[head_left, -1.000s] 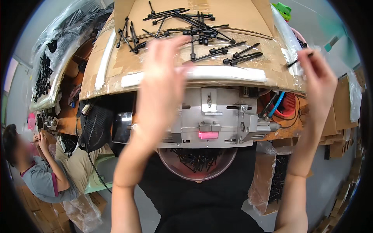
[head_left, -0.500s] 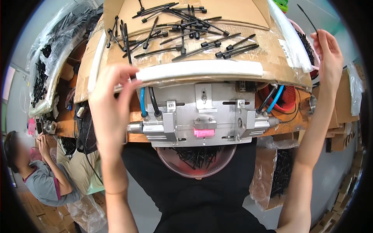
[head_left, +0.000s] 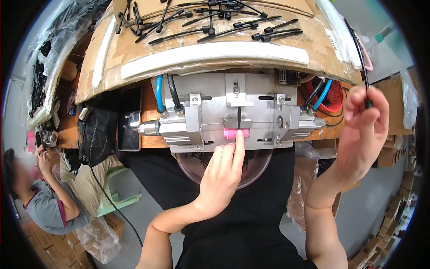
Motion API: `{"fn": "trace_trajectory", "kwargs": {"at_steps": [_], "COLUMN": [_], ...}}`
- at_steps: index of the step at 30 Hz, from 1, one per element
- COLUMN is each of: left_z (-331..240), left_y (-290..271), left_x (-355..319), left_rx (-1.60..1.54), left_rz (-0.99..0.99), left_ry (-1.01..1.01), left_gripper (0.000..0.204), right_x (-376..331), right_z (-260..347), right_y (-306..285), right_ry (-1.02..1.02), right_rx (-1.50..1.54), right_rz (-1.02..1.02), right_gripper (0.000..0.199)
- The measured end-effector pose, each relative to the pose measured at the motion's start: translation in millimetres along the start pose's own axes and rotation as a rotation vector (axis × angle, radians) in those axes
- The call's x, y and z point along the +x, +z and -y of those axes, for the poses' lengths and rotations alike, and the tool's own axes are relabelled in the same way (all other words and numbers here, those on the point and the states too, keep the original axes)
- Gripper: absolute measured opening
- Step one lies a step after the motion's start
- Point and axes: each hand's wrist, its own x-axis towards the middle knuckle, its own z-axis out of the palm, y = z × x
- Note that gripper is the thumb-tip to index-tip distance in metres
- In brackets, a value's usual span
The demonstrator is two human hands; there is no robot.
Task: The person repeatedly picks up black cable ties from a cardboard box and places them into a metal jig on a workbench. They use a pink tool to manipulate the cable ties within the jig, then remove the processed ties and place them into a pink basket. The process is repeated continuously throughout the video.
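My left hand (head_left: 219,179) has its index finger stretched out onto the pink block (head_left: 230,134) at the front of a metal fixture plate (head_left: 215,103). Its other fingers curl loosely and the thumb is hidden. A thin black rod (head_left: 239,117) lies upright in the picture across the block, its near end under that fingertip. On the right, my right hand (head_left: 365,134) is raised and closed around the lower end of another long black rod (head_left: 361,54), which points up and away. Metal clamp cylinders (head_left: 181,127) flank the block.
Several black knob-ended rods (head_left: 210,31) lie on the cardboard (head_left: 179,49) beyond the fixture. A bowl of black parts (head_left: 188,168) sits below the plate. Blue hoses (head_left: 160,94), a red basket (head_left: 333,96) and a dark phone-like slab (head_left: 130,127) are nearby. A seated person (head_left: 53,201) works at left.
My left hand has come from the cardboard's left edge to the pink block, where a black rod now lies. My right hand has dropped nearer with its rod.
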Motion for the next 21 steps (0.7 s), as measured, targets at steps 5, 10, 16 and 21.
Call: {"fn": "trace_trajectory", "kwargs": {"at_steps": [5, 10, 16, 21], "left_z": [-0.7, 14.6, 114.0, 108.5], "left_y": [-4.9, -31.6, -105.0, -133.8], "left_x": [5.6, 18.0, 161.0, 184.0], "left_rx": [-0.023, -0.072, 0.092, 0.020], "left_rz": [0.030, -0.004, -0.320, 0.017], "left_ry": [0.017, 0.064, 0.200, 0.144], "left_gripper": [0.071, 0.071, 0.027, 0.013], "right_x": [-30.7, -94.5, -125.3, -125.6], "right_z": [8.1, -13.1, -48.9, -61.8], "right_y": [25.6, 51.2, 77.5, 82.3], "right_ry": [-0.036, 0.055, -0.045, -0.038], "right_rx": [-0.096, -0.453, -0.579, -0.597], "right_rz": [-0.006, 0.284, 0.396, 0.414], "right_gripper": [0.027, 0.058, 0.066, 0.067]}}
